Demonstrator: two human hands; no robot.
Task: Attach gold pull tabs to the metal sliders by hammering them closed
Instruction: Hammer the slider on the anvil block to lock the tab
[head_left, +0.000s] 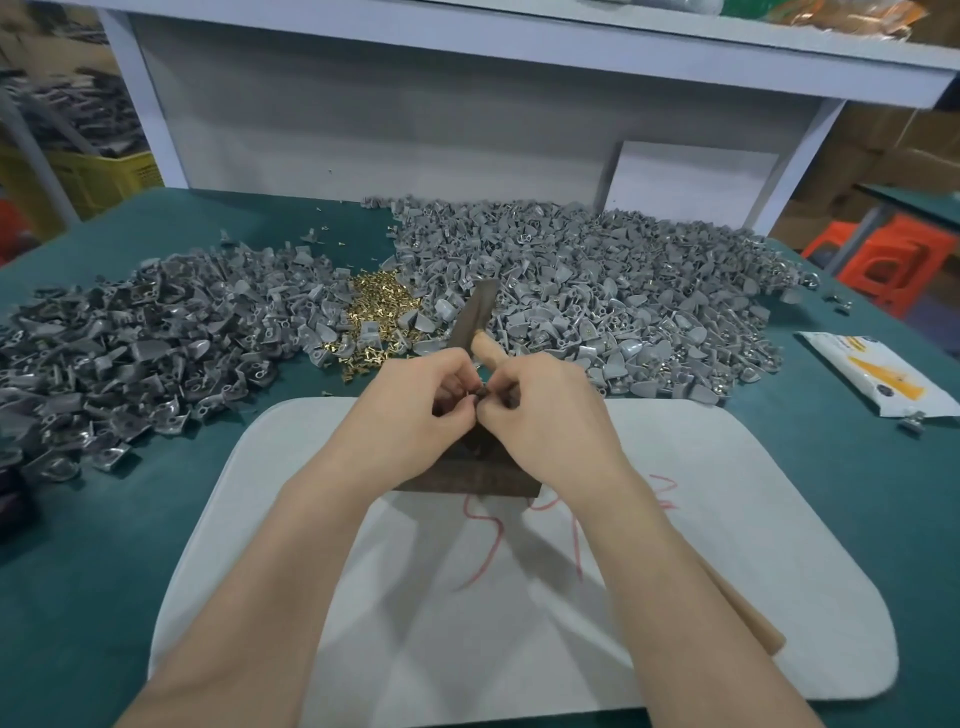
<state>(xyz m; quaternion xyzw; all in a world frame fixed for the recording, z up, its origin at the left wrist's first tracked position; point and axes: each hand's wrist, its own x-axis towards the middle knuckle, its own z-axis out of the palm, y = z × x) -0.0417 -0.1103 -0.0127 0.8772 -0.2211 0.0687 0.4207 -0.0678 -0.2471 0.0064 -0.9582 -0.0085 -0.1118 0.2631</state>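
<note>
At the left of the frame a left heap of grey sliders is lying on the green surface. The gold tabs are sitting in a small heap at upper centre, between it and the right heap of grey sliders. At centre frame the left hand and right hand are meeting, the fingertips of both pinching one small dark piece. It is too small to tell if a tab is hooked in. The hands are hovering over a dark block on the white pad. The hammer is poking up just behind them, its handle running under the right forearm. I cannot tell if the right hand is gripping it too. The step looks like fitting tab to slider, not yet hammering. The next move is calling for seating the piece on the block, steadying it, then tapping it closed. A white packet is lying at the right.
</note>
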